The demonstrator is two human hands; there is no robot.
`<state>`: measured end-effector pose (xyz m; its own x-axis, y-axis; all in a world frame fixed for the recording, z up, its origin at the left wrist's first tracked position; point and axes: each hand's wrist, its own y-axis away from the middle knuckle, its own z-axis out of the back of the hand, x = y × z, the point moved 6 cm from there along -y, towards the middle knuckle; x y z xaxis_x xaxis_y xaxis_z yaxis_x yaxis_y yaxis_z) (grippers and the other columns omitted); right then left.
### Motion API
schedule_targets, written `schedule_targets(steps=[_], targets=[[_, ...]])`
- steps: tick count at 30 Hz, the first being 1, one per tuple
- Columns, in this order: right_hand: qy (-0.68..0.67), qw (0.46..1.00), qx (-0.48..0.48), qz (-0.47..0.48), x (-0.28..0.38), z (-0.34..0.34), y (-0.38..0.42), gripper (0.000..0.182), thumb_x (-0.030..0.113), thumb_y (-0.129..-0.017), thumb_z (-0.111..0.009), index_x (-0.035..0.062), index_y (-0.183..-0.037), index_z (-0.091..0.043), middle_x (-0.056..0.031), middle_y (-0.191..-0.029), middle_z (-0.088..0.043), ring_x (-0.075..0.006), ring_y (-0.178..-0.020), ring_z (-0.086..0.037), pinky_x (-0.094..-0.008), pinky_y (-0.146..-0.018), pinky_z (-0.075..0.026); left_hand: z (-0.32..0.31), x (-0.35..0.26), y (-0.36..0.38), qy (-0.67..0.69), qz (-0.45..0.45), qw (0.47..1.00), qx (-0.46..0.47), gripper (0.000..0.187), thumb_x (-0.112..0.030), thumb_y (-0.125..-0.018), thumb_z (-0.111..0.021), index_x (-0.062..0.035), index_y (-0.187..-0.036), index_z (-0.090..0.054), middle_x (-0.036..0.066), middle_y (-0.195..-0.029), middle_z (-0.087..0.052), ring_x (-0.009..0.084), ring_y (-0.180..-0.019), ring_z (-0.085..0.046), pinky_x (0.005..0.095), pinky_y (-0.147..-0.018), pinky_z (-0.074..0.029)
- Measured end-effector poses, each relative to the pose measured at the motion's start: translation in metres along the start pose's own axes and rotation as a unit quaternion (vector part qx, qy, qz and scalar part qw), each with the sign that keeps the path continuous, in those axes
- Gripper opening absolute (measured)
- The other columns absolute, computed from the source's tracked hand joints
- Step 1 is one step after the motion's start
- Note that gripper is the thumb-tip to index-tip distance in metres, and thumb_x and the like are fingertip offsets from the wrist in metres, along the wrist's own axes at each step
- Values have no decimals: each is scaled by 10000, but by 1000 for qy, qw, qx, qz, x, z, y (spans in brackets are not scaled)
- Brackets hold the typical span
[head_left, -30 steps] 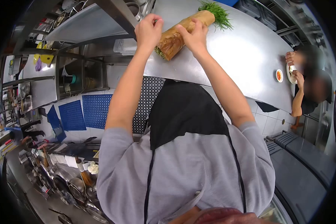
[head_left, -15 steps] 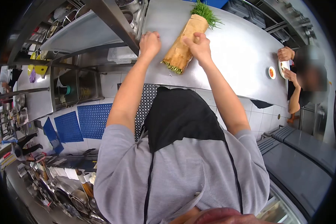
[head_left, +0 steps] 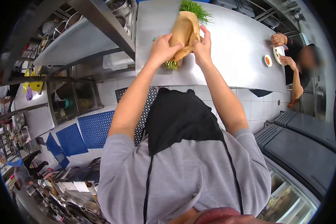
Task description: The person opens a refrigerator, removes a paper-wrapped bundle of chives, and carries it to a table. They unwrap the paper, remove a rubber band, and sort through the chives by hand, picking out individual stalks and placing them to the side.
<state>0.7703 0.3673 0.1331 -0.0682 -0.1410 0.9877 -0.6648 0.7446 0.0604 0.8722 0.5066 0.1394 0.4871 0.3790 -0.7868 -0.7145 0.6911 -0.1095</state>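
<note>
A bunch of long thin green stalks, chive-like, lies on the steel table, wrapped in brown paper (head_left: 183, 30). Its leafy tops (head_left: 195, 10) stick out at the far end, and pale green stem ends (head_left: 171, 65) show at the near end. My left hand (head_left: 163, 49) grips the paper's left side near the stems, thumb on top. On the opposite side, my right hand (head_left: 202, 47) holds the paper's edge, which is folded up and loose. The fingers beneath the paper are partly hidden.
The steel table (head_left: 235, 52) stretches to the right, where another person's hands (head_left: 282, 59) are at a white dish (head_left: 277, 54). Beside it stands a small bowl of red sauce (head_left: 268, 61). A steel shelf frame (head_left: 108, 28) rises close on my left.
My left hand has moved from the bare table onto the wrapped bunch. The paper's near edge is now lifted and loosened between both hands, baring more of the stems.
</note>
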Motion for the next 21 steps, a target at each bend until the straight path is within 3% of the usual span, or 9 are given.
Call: schedule_targets(steps=[1, 3, 7, 8, 12, 15, 18, 21], targets=[[-1, 1000, 6, 6, 2, 1, 3, 728, -148, -790, -384, 83, -1463, -231, -240, -1215, -546, -298, -1021, -624, -384, -736, -581, -3, 4, 2, 27, 28, 999, 37, 800, -513, -718, -716, 72, -1246, -577, 247, -1194, -624, 346, -1133, -589, 394, -980, -457], [-31, 999, 12, -15, 3, 6, 4, 694, -106, -829, -446, 76, -1459, -218, -256, -1241, -530, -290, -1015, -621, -372, -764, -564, -3, 4, -1, 76, 76, 989, 104, 802, -473, -708, -740, 84, -1256, -560, 239, -1210, -622, 334, -1105, -613, 387, -946, -484], [-5, 995, -6, -97, 9, 14, 14, 767, -37, -841, -596, 79, -1464, -164, -248, -1243, -511, -304, -1002, -628, -420, -747, -584, -15, 12, -4, 178, 162, 965, 99, 852, -307, -740, -791, 66, -1401, -402, 227, -1244, -592, 261, -1058, -634, 337, -897, -513], [-10, 987, -9, -159, 5, 16, 19, 803, 11, -810, -687, 80, -1433, -186, -223, -1250, -499, -319, -986, -639, -459, -715, -602, -17, 11, -6, 175, 181, 962, 102, 864, -286, -737, -793, 57, -1415, -383, 229, -1250, -588, 262, -1067, -631, 338, -900, -513], [6, 962, 136, -236, -3, 12, 39, 676, -7, -785, -694, 67, -1330, -301, -167, -1214, -548, -340, -984, -643, -496, -734, -596, -28, 17, -5, 146, 194, 968, 68, 854, -252, -741, -785, 44, -1428, -373, 236, -1273, -572, 266, -1093, -618, 339, -907, -510], [-20, 957, 169, -235, -9, 22, 38, 715, 13, -789, -708, 77, -1391, -326, -151, -1231, -561, -334, -1040, -628, -497, -746, -579, -30, 18, 0, 158, 178, 970, 47, 868, -330, -704, -761, 57, -1402, -419, 261, -1281, -574, 305, -1177, -583, 354, -975, -473], [-25, 975, 158, -155, -22, 31, 25, 638, -63, -786, -643, 59, -1357, -385, -143, -1239, -562, -292, -1012, -636, -440, -723, -571, -21, 7, 2, 54, 157, 986, 33, 882, -383, -705, -749, 44, -1405, -426, 266, -1289, -566, 322, -1180, -580, 365, -981, -468], [-52, 961, 104, -251, -10, 32, 39, 569, -120, -779, -592, 33, -1308, -446, -138, -1202, -591, -262, -961, -649, -406, -714, -557, -14, -14, 9, -4, 166, 986, 28, 882, -431, -705, -729, 29, -1401, -443, 263, -1285, -571, 330, -1166, -590, 375, -984, -464]])
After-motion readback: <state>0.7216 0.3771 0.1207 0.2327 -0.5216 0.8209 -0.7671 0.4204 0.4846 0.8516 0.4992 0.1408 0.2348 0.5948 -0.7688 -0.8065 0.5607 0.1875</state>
